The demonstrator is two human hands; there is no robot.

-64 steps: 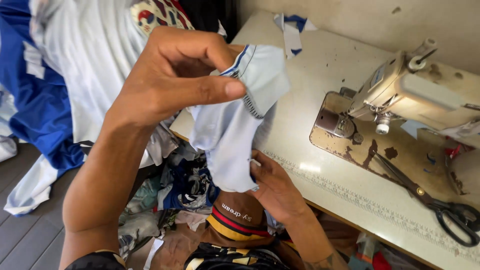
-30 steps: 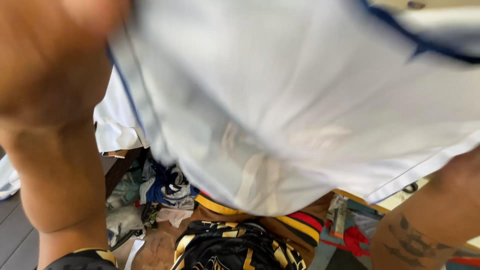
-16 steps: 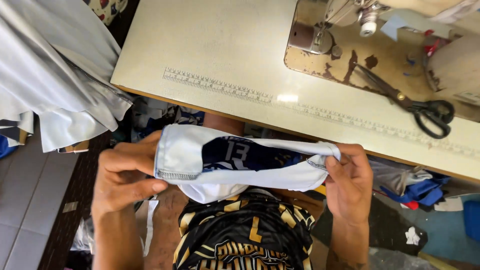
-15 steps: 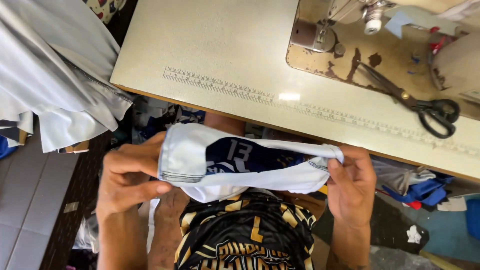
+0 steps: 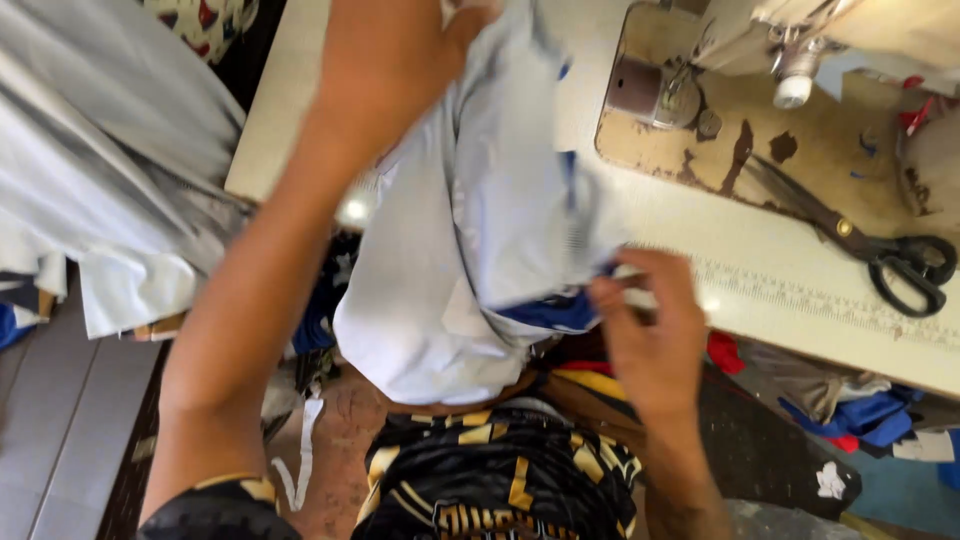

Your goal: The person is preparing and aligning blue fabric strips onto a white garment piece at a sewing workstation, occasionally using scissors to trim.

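Nearest the camera, the person's black-and-gold patterned shirt [image 5: 500,480] fills the bottom edge. Just above it the right hand [image 5: 655,335] pinches the lower blue-trimmed edge of a pale blue-white garment [image 5: 480,230], at the near edge of the sewing table [image 5: 640,215].

Half a second ago both hands held that garment stretched flat and level below the table's near edge, its dark blue panel showing. Now the left hand [image 5: 390,60] has swung up over the table, closed around the garment's top, so the cloth hangs lengthwise (blurred by the motion) and the panel is nearly hidden. In judgement, the piece is being turned or shaken out, not laid down.

Farther in, black-handled scissors [image 5: 870,250] lie toward the table's right edge, and the sewing machine [image 5: 800,50] stands at the far right corner. A heap of pale fabric [image 5: 110,170] hangs off the left edge.

No box, bin or basket shows; scraps of coloured cloth [image 5: 860,415] lie loose below the right edge.
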